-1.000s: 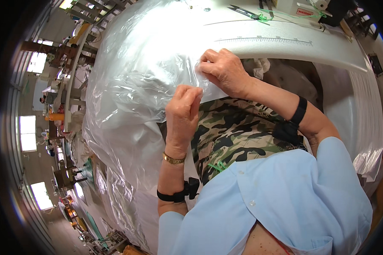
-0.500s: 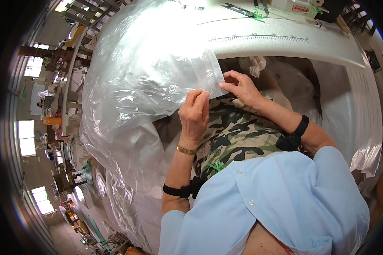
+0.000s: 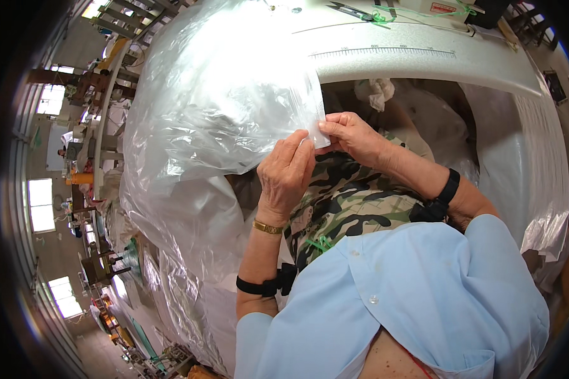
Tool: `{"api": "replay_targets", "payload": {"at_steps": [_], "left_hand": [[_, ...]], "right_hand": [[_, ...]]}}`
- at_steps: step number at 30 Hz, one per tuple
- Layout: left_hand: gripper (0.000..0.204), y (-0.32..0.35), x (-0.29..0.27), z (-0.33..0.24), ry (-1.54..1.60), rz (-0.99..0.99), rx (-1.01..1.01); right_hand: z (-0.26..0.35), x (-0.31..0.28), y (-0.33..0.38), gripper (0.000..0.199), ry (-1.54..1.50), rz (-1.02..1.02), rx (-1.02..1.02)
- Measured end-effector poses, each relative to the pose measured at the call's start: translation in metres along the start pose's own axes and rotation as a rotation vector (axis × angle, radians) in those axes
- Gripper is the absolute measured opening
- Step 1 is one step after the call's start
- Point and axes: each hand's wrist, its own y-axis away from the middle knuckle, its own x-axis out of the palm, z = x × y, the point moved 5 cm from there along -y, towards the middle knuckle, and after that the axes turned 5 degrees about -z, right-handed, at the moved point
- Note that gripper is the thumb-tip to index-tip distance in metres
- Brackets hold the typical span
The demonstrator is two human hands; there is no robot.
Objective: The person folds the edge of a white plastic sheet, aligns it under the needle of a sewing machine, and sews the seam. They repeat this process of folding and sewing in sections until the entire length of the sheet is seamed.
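Head view: left hand (image 3: 286,172) and right hand (image 3: 357,139) close together, fingers of each pinched tight on clear plastic sheet (image 3: 227,126) near its corner; sheet spreads over left part of desk (image 3: 417,68) and past front edge

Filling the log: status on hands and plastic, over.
Left hand, right hand: both pinching. Clear plastic: held near its edge. Black snips: apart, on white tabletop.

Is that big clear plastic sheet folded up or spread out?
Mostly spread out: the big clear plastic sheet lies wrinkled across the white table, left hand and right hand pinching its edge.
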Motion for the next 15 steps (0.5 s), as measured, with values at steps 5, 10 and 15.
{"api": "replay_targets", "payload": {"at_steps": [5, 10, 15], "left_hand": [[0.018, -0.005, 0.002, 0.0, 0.023, -0.032, -0.108], [0.013, -0.007, 0.003, -0.002, -0.082, -0.064, -0.066], [0.01, -0.004, 0.0, 0.0, -0.081, -0.065, -0.065]], "right_hand": [[0.0, 0.0, -0.002, 0.028, 0.028, 0.011, 0.003], [0.003, 0.004, 0.0, 0.028, 0.047, -0.037, -0.016], [0.007, 0.011, 0.003, 0.03, 0.016, -0.026, -0.024]]}}
